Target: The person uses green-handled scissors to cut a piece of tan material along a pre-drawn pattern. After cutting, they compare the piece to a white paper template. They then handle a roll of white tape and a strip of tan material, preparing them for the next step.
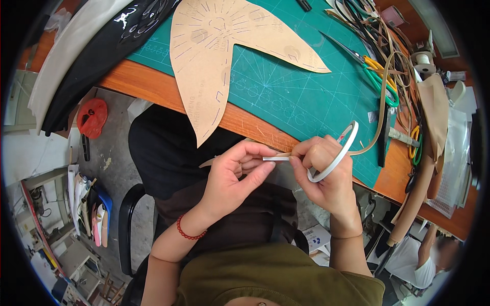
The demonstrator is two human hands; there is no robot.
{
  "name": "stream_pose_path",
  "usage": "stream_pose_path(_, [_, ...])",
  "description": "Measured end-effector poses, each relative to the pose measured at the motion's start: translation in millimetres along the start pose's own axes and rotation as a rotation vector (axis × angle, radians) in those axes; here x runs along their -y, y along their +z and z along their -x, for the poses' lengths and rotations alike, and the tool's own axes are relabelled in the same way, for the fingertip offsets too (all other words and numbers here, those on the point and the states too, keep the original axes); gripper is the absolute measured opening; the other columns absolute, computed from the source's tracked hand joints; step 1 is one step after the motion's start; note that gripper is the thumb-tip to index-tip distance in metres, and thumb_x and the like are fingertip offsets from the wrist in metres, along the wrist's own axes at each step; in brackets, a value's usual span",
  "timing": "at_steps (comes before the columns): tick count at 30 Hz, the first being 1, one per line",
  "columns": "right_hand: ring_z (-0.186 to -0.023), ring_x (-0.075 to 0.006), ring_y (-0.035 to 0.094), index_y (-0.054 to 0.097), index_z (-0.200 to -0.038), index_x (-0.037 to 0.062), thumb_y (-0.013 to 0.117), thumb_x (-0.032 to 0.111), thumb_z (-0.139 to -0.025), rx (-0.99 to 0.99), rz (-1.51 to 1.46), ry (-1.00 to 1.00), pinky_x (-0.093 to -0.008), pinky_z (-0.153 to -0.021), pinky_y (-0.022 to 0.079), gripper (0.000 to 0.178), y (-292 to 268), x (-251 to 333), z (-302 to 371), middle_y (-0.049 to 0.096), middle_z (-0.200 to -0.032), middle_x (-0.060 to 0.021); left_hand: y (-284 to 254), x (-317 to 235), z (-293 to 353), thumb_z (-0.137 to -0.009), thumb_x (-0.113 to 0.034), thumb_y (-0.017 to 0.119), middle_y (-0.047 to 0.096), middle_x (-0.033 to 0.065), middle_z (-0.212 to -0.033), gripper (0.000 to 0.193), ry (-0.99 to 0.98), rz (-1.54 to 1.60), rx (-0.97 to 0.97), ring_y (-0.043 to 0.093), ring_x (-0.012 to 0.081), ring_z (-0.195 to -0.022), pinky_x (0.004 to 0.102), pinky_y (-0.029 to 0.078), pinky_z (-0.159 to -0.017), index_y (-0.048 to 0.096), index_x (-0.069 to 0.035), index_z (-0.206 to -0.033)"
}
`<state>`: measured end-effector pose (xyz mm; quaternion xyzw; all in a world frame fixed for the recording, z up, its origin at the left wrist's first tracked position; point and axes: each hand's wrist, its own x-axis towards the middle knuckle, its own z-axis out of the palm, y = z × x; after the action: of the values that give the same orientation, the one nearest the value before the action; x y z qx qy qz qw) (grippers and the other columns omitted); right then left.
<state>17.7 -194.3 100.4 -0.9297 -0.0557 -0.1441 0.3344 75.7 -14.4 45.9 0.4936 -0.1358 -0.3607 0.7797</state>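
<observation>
Both my hands meet above my lap at the table's front edge. My left hand (237, 171) pinches a narrow tan leather strip (368, 148) together with the end of a white tape (275, 158). The fingers of my right hand (326, 176) close on the same strip and tape just to the right. A thin roll of white tape (334, 166) hangs around the right hand's fingers. From there the strip curves up to the right, and its other end shows left of my left hand. Farther off, a tan leather piece (204, 66) with pen marks overhangs the edge.
Under the leather piece lies a green cutting mat (301, 102) on a wooden table (245, 121). Scissors with green handles (377, 84) rest at the right beside tangled strips (385, 41). Black glossy material (102, 56) drapes off the left. A co-worker (416, 260) is at lower right.
</observation>
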Motion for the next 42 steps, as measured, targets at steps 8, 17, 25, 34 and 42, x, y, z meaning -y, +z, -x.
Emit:
stream_pose_path(8, [-0.063,-0.0230,0.055,0.060,-0.084,0.0067,0.076,0.008,-0.072,-0.035,0.196,0.040,-0.0346,-0.057,0.039,0.021,-15.8,6.0,6.4,0.060,-0.076,-0.0057,7.2,2.3,-0.5,-0.093,0.002,0.056,0.069,0.0132,-0.095,0.009,0.102,-0.131,-0.137,0.068,0.0164,-0.092,0.0250,0.054,-0.081,0.057,0.005,-0.101])
stream_pose_path(17, [-0.067,-0.0193,0.057,0.059,-0.079,0.0044,0.076,-0.005,-0.069,-0.197,-0.014,0.225,-0.0301,-0.067,0.043,0.022,-21.2,-3.6,31.1,0.062,-0.074,-0.0064,7.1,6.0,-0.2,-0.091,0.004,0.056,0.068,0.0172,-0.095,0.009,0.045,-0.135,-0.147,0.069,0.0254,-0.091,0.0329,0.055,-0.084,0.054,0.005,-0.100])
stream_pose_path(25, [-0.068,-0.0219,0.057,0.057,-0.080,0.0078,0.074,-0.002,-0.070,-0.155,0.154,0.138,-0.0332,-0.065,0.040,0.022,-20.9,-8.0,31.0,0.060,-0.075,-0.0042,9.3,8.8,-1.9,-0.091,0.003,0.056,0.068,0.0186,-0.095,0.011,0.008,-0.059,-0.175,0.069,0.0249,-0.089,0.0348,0.056,-0.083,0.052,0.003,-0.102])
stream_pose_path(34, [-0.069,-0.0219,0.057,0.054,-0.079,0.0092,0.070,0.002,-0.069,-0.124,0.273,0.069,-0.0337,-0.063,0.039,0.020,-16.9,-11.5,29.8,0.058,-0.076,-0.0028,7.9,10.5,-1.6,-0.092,0.004,0.055,0.067,0.0182,-0.097,0.011,0.004,-0.034,-0.160,0.068,0.0226,-0.093,0.0307,0.055,-0.083,0.052,0.004,-0.103])
stream_pose_path(42, [-0.070,-0.0176,0.058,0.054,-0.079,0.0111,0.064,0.012,-0.062,-0.024,0.229,-0.251,-0.0320,-0.068,0.044,0.020,-15.3,-5.3,26.3,0.056,-0.076,-0.0017,-1.3,-26.4,-3.2,-0.091,-0.006,0.056,0.067,0.0127,-0.103,0.028,0.058,-0.545,0.327,0.064,0.0170,-0.097,0.0287,0.048,-0.088,0.059,0.004,-0.116])
